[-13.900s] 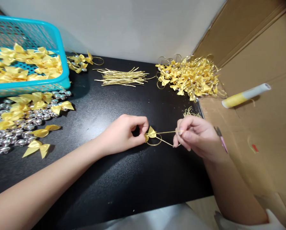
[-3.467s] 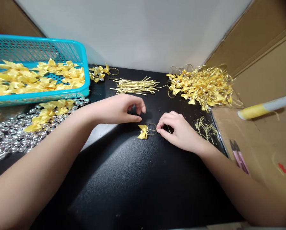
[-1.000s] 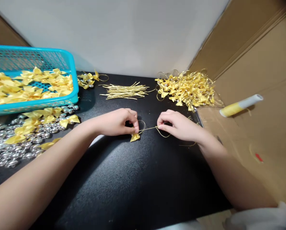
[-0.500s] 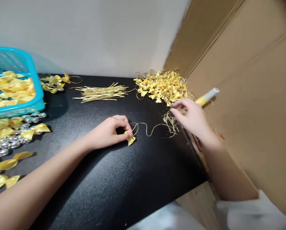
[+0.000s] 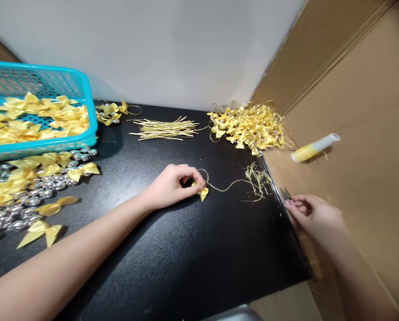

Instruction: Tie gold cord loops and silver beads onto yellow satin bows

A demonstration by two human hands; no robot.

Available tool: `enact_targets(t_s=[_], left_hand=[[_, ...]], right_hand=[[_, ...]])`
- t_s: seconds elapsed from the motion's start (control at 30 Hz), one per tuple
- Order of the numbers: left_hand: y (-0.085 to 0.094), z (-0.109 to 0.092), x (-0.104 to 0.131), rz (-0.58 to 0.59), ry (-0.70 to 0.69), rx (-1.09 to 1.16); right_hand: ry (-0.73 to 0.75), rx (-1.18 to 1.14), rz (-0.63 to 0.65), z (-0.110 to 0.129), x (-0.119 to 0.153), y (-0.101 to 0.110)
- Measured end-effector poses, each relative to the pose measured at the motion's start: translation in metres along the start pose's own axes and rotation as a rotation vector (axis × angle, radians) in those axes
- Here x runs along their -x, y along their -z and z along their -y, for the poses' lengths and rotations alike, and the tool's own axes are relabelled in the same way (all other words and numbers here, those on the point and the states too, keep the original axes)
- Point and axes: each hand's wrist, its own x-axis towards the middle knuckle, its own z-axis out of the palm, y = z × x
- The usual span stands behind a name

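Note:
My left hand (image 5: 177, 185) is closed in a pinch on a small yellow ribbon bow (image 5: 203, 193), low over the black table. From the bow a gold cord (image 5: 231, 185) loops up and trails right toward a tangle of cord scraps (image 5: 257, 180). Past the table's right edge, my right hand (image 5: 316, 218) is closed around what look like small dark thread snips (image 5: 285, 193). Their blades point up and left; the fingers hide the rest. Nearest behind the scraps lies a heap of finished yellow bows with gold loops (image 5: 249, 127).
A turquoise basket (image 5: 92, 129) of yellow bows stands at left, with silver beads (image 5: 45, 187) and loose bows before it. Cut gold cords (image 5: 166, 128) lie at the back. Cardboard (image 5: 359, 111) rises on the right, near a yellow-and-white tube (image 5: 314, 148).
My right hand has moved from beside the bow heap, down and right past the table edge, and the snips now show in it. My left hand keeps the bow; the view has shifted left.

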Motion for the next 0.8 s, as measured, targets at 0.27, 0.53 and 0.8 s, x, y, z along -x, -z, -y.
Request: enact_targets(t_s=[0.27, 0.53, 0.8], left_hand=[[-0.002, 0.001, 0.000, -0.008, -0.055, 0.026], [0.000, 0.000, -0.001, 0.050, -0.060, 0.033], [0.000, -0.001, -0.001, 0.064, -0.048, 0.025]], right_hand=[[-0.028, 0.183, -0.088, 0.020, 0.001, 0.011], [0.509, -0.224, 0.492, 0.129, 0.007, -0.002], [0.674, -0.047, 0.503, 0.147, -0.010, -0.040]])
